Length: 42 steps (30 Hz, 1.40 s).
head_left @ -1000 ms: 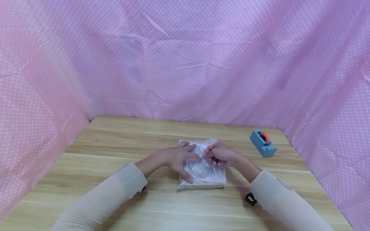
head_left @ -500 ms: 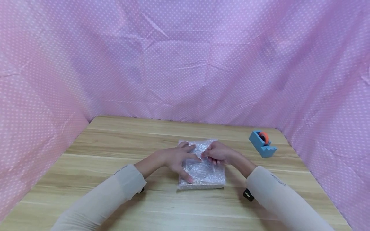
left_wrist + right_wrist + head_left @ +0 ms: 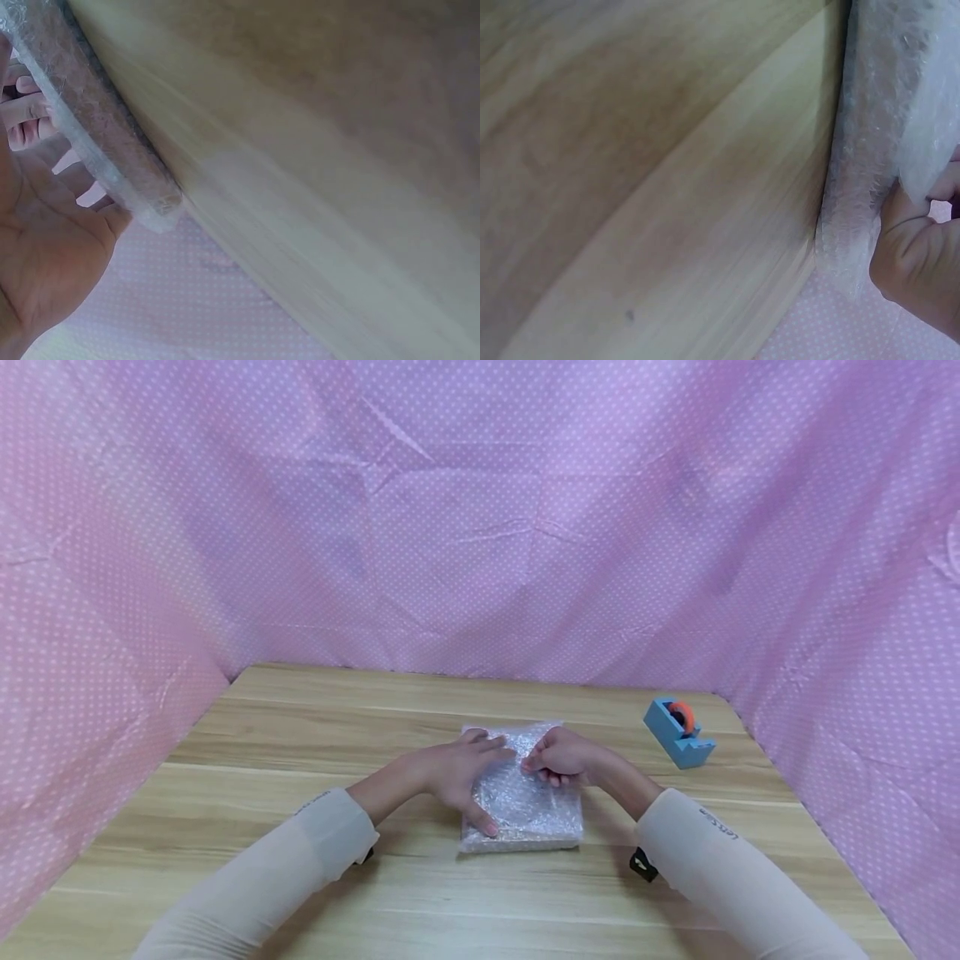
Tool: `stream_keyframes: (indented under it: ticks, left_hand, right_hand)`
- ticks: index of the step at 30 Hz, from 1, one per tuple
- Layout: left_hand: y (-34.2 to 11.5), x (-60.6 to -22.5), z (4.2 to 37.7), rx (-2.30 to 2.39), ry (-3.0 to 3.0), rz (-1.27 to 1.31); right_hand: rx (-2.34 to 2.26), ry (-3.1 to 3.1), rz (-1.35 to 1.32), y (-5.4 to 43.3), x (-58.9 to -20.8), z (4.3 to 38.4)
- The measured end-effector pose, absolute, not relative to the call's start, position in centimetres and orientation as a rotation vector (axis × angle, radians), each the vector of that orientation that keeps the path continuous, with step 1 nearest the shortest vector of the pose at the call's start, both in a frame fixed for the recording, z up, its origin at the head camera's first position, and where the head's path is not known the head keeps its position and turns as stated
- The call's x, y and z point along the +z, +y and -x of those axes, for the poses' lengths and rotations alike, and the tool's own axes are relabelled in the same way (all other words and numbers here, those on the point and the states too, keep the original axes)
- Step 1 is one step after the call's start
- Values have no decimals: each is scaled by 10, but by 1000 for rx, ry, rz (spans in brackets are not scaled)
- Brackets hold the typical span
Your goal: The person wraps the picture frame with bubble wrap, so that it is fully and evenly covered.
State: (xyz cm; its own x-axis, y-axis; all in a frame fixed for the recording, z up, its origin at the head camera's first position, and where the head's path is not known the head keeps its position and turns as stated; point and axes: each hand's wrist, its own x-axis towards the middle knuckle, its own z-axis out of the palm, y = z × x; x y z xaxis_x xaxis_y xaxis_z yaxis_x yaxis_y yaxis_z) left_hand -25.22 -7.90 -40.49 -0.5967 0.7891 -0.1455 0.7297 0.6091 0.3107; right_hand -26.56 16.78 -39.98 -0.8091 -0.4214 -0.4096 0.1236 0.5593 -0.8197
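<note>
A flat, boxy package in clear bubble wrap (image 3: 528, 814) lies on the wooden table in the head view. My left hand (image 3: 456, 774) rests on its left side, fingers spread over the top and thumb near the front edge. On the upper right part of the package, my right hand (image 3: 566, 758) has thumb and forefinger pinched together at the wrap, the other fingers curled under. In the right wrist view, a loose flap of bubble wrap (image 3: 930, 142) stands beside the right hand (image 3: 922, 247). The left wrist view shows the palm of the left hand (image 3: 56, 240) beside the wrapped edge.
A blue tape dispenser (image 3: 678, 735) with an orange-cored roll stands at the right rear of the wooden table (image 3: 300, 718). Pink dotted cloth (image 3: 465, 543) hangs behind the table and along both sides.
My right hand has shifted slightly left over the wrap. The left forefinger has moved up and away from the right fingertips. The package stays nearly in place.
</note>
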Motion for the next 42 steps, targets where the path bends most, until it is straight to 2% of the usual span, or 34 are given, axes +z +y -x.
stream_keyframes:
  ticks: [15, 29, 36, 42]
  left_hand:
    - [-68, -396, 249, 6, 2610, -1188]
    - [-54, -385, 248, -196, 2602, -1126]
    - [-51, -382, 247, -289, 2603, -1103]
    - [-51, -382, 247, -274, 2599, -1103]
  right_hand:
    - [-1215, 2232, 241, 167, -397, 262]
    - [-1271, 2171, 120, 166, -384, 252]
    - [-1475, 2016, -70, 175, -376, 245]
    - [-1457, 2076, -14, 178, -377, 240]
